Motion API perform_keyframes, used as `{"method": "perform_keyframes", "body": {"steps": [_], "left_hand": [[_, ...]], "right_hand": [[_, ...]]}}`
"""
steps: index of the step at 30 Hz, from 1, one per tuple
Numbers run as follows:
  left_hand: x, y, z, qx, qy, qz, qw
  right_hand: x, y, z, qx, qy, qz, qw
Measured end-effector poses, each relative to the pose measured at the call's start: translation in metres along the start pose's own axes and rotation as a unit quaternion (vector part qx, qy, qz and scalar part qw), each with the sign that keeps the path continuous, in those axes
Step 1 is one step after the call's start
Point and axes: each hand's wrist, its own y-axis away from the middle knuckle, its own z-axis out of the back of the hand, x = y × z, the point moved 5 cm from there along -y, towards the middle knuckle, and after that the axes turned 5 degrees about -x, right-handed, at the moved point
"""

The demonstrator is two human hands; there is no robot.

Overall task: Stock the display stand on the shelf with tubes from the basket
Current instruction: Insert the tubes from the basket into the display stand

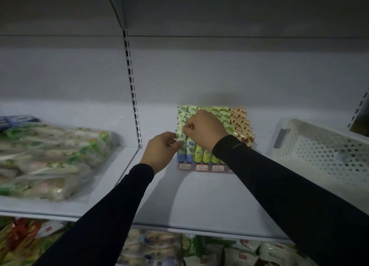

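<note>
1. Right hand [207,129]: fingers curled, thumb and forefinger pinching the top edge of a blue-capped tube [180,146] at the front left corner of the display stand [201,167]
2. Left hand [160,151]: fingers curled round the body of the same tube from its left side, just above the blue cap
3. Display stand: set on the white shelf [199,201] against the back panel; tubes stand upright in stepped rows, blue-capped at left, yellow-green tubes [199,154] in the middle, orange tubes [242,124] at right; small red-framed labels run along its front edge
4. White perforated basket [319,148]: on the shelf, to the right of the stand, apart from it
5. Clear bags of packaged goods [52,158]: lying on the adjoining shelf at left, blurred
6. Lower shelf: more packets [219,249], contents unclear
</note>
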Motion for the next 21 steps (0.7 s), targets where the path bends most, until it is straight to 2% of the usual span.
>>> {"method": "perform_keyframes", "body": {"steps": [11,21], "left_hand": [[0.014,0.011,-0.013,-0.02,-0.003,-0.018,1.0],[0.019,0.012,-0.017,-0.023,-0.02,-0.029,0.999]], "right_hand": [[-0.008,-0.01,-0.008,0.034,-0.021,0.004,0.999],[-0.009,-0.011,-0.012,0.013,-0.017,-0.007,1.0]]}}
